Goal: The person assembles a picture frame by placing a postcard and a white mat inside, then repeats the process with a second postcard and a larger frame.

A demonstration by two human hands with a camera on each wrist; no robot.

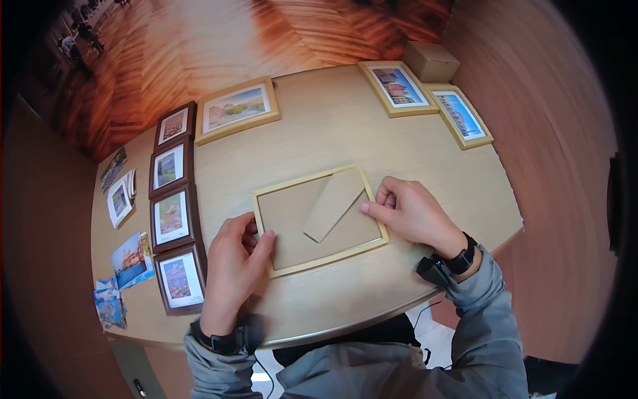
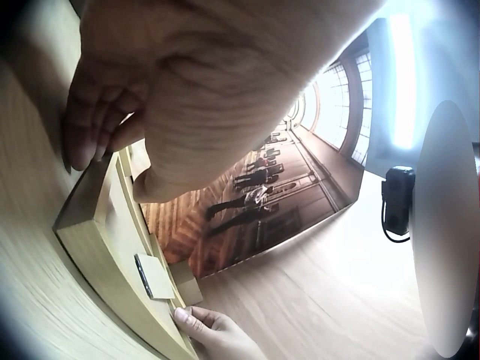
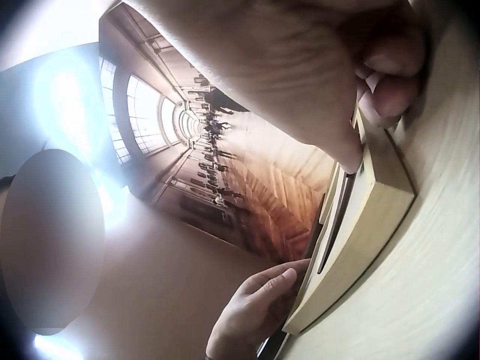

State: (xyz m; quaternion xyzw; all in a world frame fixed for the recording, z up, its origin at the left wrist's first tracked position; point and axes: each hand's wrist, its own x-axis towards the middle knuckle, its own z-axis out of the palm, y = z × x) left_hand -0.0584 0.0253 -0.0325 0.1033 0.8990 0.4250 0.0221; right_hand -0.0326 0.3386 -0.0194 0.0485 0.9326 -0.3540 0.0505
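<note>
I see the pale surface spread across my head feed, a row of four brown picture frames along nine o'clock. At its middle lies the gold frame, its beige panel facing up. The left hand grips the rim near eight o'clock, thumb on top; the right hand pinches it at three o'clock. On the panel, a narrow flap slants from one toward seven o'clock.
</note>
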